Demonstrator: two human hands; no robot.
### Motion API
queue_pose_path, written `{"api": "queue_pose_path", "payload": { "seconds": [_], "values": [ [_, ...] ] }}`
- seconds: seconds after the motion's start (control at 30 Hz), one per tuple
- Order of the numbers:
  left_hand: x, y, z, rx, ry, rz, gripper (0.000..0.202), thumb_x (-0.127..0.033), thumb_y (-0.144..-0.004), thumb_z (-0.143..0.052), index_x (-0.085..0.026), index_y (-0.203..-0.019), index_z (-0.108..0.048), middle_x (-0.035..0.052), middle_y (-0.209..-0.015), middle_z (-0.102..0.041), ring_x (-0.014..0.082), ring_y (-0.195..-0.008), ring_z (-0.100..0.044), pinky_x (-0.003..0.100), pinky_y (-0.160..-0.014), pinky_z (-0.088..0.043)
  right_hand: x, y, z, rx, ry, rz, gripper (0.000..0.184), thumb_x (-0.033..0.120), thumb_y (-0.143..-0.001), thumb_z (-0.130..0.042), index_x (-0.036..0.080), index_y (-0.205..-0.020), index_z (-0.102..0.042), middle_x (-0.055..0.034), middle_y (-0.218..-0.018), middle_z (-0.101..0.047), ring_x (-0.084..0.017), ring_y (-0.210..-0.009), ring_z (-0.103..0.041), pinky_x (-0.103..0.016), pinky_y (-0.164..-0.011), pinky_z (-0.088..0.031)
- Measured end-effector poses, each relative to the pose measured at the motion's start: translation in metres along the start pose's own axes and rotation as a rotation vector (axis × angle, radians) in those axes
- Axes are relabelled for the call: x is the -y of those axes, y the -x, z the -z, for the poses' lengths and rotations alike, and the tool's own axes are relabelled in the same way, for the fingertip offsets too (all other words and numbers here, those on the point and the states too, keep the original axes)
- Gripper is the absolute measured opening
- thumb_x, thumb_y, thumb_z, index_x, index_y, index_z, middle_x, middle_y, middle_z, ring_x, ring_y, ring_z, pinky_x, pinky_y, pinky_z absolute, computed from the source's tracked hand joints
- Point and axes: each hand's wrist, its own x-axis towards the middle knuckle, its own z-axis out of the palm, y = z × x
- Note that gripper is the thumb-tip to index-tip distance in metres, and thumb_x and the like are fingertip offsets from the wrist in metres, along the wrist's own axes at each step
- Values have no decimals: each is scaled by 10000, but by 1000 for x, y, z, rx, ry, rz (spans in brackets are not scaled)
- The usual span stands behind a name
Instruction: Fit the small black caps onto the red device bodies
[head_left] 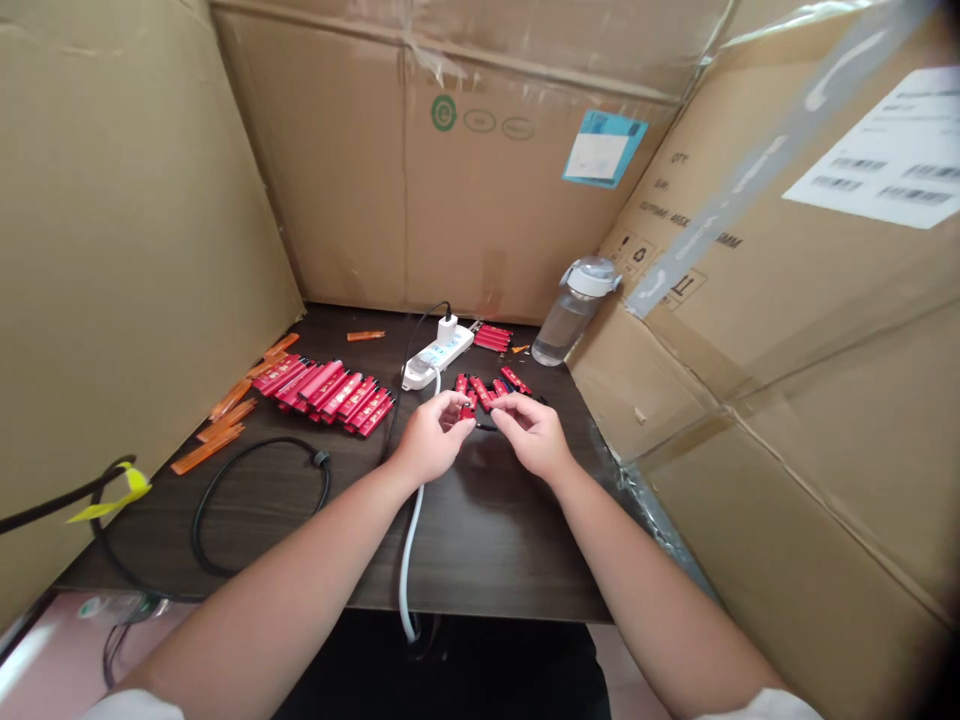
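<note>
Red tubes [487,392] just beyond left hand [429,437], right hand [534,437] (fingertips nearly meeting).

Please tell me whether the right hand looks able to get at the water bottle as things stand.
Probably yes. The right hand is close to the plastic water bottle at the back right of the dark table; only low red pieces lie between them, so nothing tall seems in the way.
</note>
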Motion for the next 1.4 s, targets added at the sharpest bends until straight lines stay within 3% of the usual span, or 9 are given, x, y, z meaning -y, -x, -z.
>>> {"api": "queue_pose_path", "payload": {
  "seconds": [0.13, 0.27, 0.43, 0.53, 0.67, 0.83, 1.13, 1.4],
  "values": [
    [0, 2, -1, 52, 9, -51, 184, -240, -747, -622, -178, -920, -607, 41, -867, -655, 155, -807, -626, 295, -758, -510, 8, 3, -1, 20, -295, -165, 226, 378, -781, -640, 167, -854, -674, 3, -633, -605, -105, -518, -507, -261, -525, -445],
    [0, 3, -2, 58, -15, -87, 170, -247, -756, -617, -187, -915, -618, 39, -889, -662, 158, -820, -634, 308, -790, -515, 12, 3, -1, 77, -451, -208, 274, 393, -766, -661, 156, -902, -678, 25, -564, -560, -93, -481, -489, -250, -493, -432],
    [0, 3, 0, 38, -97, -132, 176, -253, -766, -614, -192, -930, -635, 44, -936, -664, 158, -828, -633, 300, -779, -521, 19, 6, 0, 150, -281, -72, 246, 360, -788, -644, 180, -947, -698, -32, -781, -629, -92, -534, -520, -261, -521, -467],
    [-1, 2, 1, 25, -120, -196, 194, -251, -783, -602, -193, -963, -642, 54, -973, -658, 160, -857, -626, 298, -789, -517, 19, 7, -1, 113, -170, 53, 227, 327, -829, -603, 202, -991, -699, -62, -894, -628, -130, -665, -575, -292, -607, -507],
    [-3, 3, 2, 21, -175, -284, 169, -253, -798, -598, -192, -944, -657, 52, -941, -653, 149, -839, -613, 293, -788, -507, 16, 7, -2, 50, -62, 152, 218, 304, -863, -564, 210, -1012, -693, -72, -898, -625, -177, -806, -600, -351, -732, -523],
    [-7, 4, 3, 5, -222, -342, 132, -224, -790, -600, -202, -898, -672, 40, -894, -657, 138, -802, -609, 279, -769, -500, 19, 7, -2, 78, 37, 244, 242, 301, -888, -527, 206, -1051, -679, -72, -890, -622, -173, -808, -600, -355, -759, -519],
    [-7, 4, 3, 28, -186, -340, 114, -216, -787, -609, -191, -879, -672, 40, -883, -651, 139, -816, -608, 278, -775, -499, 20, 8, -3, 82, 4, 255, 258, 282, -894, -516, 231, -1099, -664, -60, -902, -614, -168, -816, -594, -350, -767, -515],
    [-3, 3, 2, 39, -100, -229, 180, -261, -754, -650, -193, -916, -689, 42, -909, -642, 142, -807, -605, 283, -745, -515, 18, 8, -5, 37, -179, 79, 210, 311, -825, -612, 207, -986, -699, -71, -935, -662, -185, -852, -629, -349, -772, -522]
  ]
}}
